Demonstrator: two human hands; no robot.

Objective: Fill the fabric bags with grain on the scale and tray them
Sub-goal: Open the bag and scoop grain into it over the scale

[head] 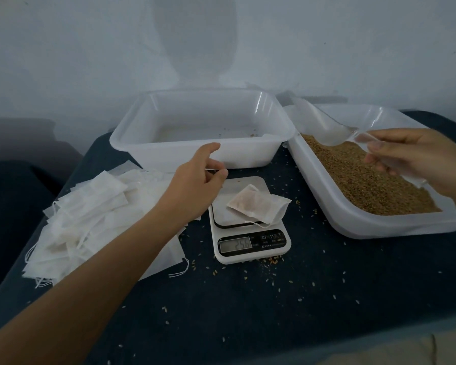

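A small fabric bag (258, 206) with brown grain inside lies on the white digital scale (250, 245), whose display is lit with digits. My left hand (195, 180) hovers just left of and behind the scale platform, thumb raised and fingers loosely curled, with no bag in it. My right hand (419, 156) grips the handle of a clear plastic scoop (332, 127) above the grain (366, 180) in the white tray (353, 222) on the right. An almost empty deep white tray (195, 151) stands behind the scale.
A heap of several empty fabric bags (95, 214) with drawstrings lies left of the scale, partly under my left forearm. Loose grains are scattered over the dark cloth-covered table (300, 299). A pale wall rises close behind the trays.
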